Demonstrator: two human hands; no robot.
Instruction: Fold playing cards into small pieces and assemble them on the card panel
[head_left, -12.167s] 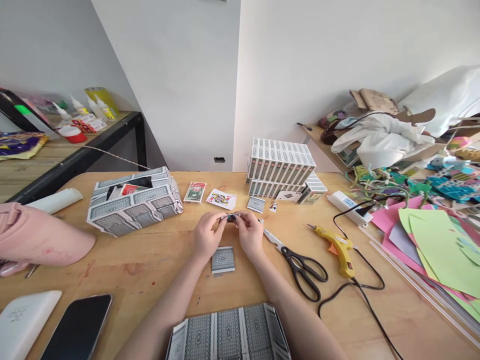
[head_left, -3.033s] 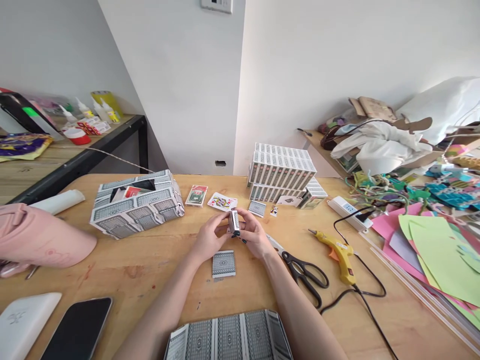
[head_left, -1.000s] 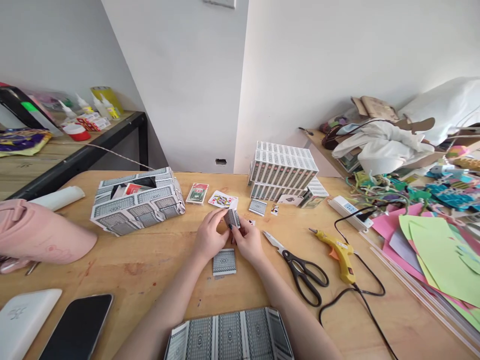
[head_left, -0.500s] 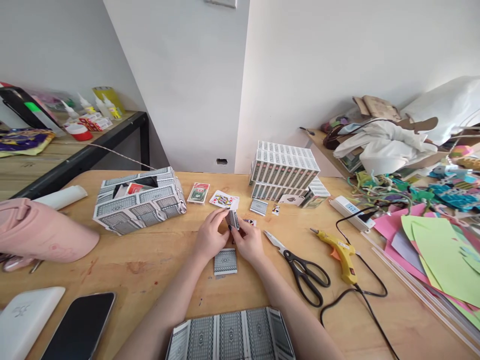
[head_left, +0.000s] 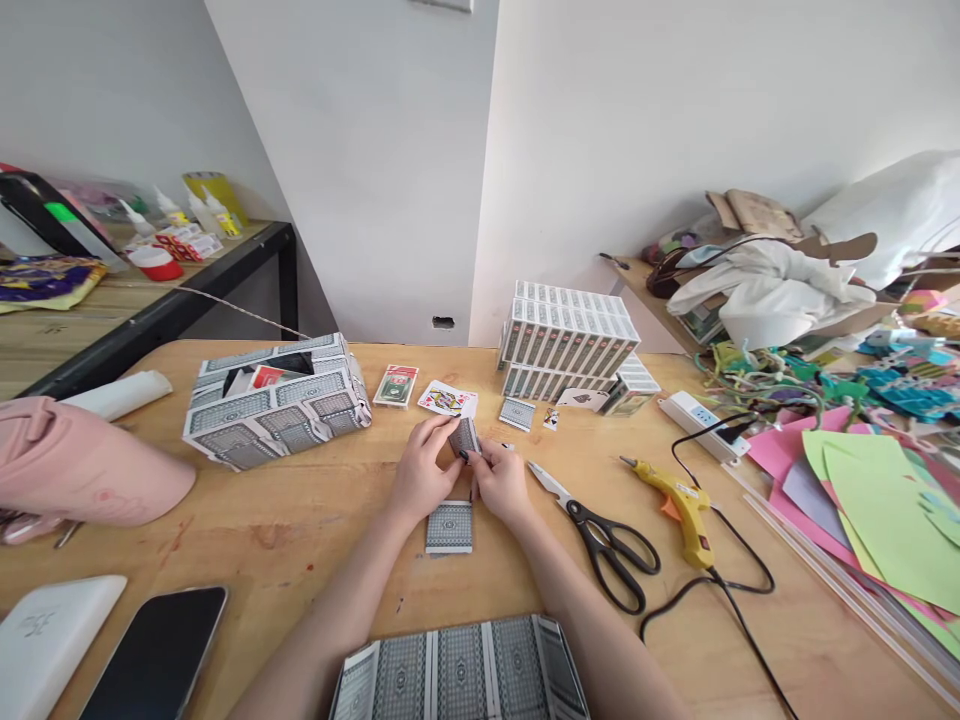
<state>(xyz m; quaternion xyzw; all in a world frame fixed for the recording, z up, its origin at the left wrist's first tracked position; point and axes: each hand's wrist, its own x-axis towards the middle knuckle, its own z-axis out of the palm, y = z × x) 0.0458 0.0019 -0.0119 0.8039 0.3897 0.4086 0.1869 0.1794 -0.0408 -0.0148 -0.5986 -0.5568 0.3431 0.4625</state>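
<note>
Between my two hands is a grey-patterned playing card [head_left: 466, 434], held upright at a tilt. My left hand [head_left: 424, 468] grips its left side, fingers closed on the upper edge. Closed at the card's lower right is my right hand [head_left: 499, 480], thumb against its face. Just below them a folded card piece [head_left: 450, 527] lies back up on the table. Beyond my fingers a queen card [head_left: 448, 398] lies face up. At the bottom, between my forearms, sits a box made of cards [head_left: 461, 672].
Black-handled scissors [head_left: 592, 525] and a yellow hot glue gun [head_left: 682, 508] with its cord lie right. Stacked card packs [head_left: 568, 340] stand behind. A card-covered box [head_left: 277, 405], pink tumbler [head_left: 90, 462] and phone [head_left: 154, 655] are left; a power strip [head_left: 701, 425] is right.
The held card has turned so more of its patterned back shows. My right hand has shifted slightly and covers more of the small card piece behind it.
</note>
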